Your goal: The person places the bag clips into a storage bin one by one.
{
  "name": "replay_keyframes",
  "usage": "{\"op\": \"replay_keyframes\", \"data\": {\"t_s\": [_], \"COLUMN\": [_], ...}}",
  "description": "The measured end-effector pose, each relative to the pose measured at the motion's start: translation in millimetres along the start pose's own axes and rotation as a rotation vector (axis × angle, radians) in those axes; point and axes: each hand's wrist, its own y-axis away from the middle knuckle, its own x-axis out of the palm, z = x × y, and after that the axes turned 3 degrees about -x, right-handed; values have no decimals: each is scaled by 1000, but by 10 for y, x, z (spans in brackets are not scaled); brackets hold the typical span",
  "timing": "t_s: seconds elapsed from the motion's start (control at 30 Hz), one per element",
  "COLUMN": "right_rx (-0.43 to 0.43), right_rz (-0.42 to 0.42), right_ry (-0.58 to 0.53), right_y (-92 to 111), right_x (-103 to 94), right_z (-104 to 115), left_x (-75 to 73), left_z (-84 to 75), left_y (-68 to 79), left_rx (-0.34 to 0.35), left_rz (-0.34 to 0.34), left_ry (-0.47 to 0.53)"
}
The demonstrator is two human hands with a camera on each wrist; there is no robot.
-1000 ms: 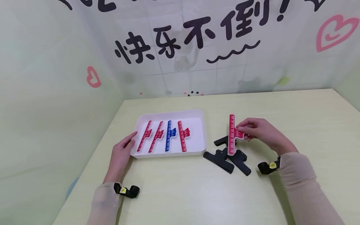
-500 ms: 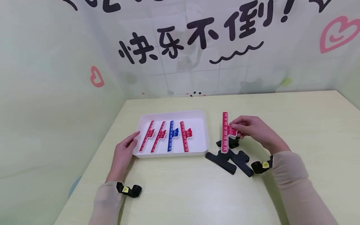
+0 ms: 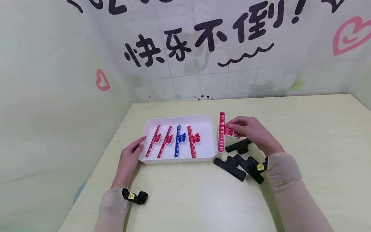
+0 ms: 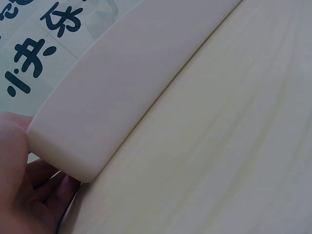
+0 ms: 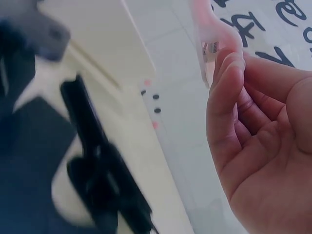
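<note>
My right hand pinches the tab of a red clip with a long piano-key-patterned bar. This clip stands nearly upright in the air just right of the white tray; its pinkish back shows in the right wrist view. At the tray's left front corner, my left hand grips the edge, thumb on the wall and fingers under the corner. Inside lie three red clips, among them one at the far left, and one blue clip, in a row.
Three black clips lie on the table right of the tray: one below my right hand, another nearer the front, and a third partly behind the wrist camera. A printed cloth wall rises behind the table.
My right hand has carried the red clip leftward from above the black clips to beside the tray's right edge. The left hand stays on the tray. The head view has shifted slightly.
</note>
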Motion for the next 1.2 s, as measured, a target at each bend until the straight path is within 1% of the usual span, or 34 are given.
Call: {"op": "replay_keyframes", "data": {"t_s": [0.17,0.3,0.5,0.63,0.93,1.2], "right_rx": [-12,-3,-11,6,18,23], "right_rz": [-5,-21,-32,-34,14,28], "right_ry": [-31,-48,-45,-46,38,100], "right_y": [-86,-143,-245,-282,-328,-350], "right_x": [101,182,286,325,452,484], "right_z": [60,86,105,115,67,51], "left_x": [14,18,13,9,-28,8], "left_z": [-6,-16,-12,-8,2,-7], "left_y": [-2,8,21,29,28,27], "left_rx": [-5,-4,-2,-6,11,3], "left_rz": [-3,-6,-19,-23,-38,-28], "left_ry": [14,20,21,15,-3,9]}}
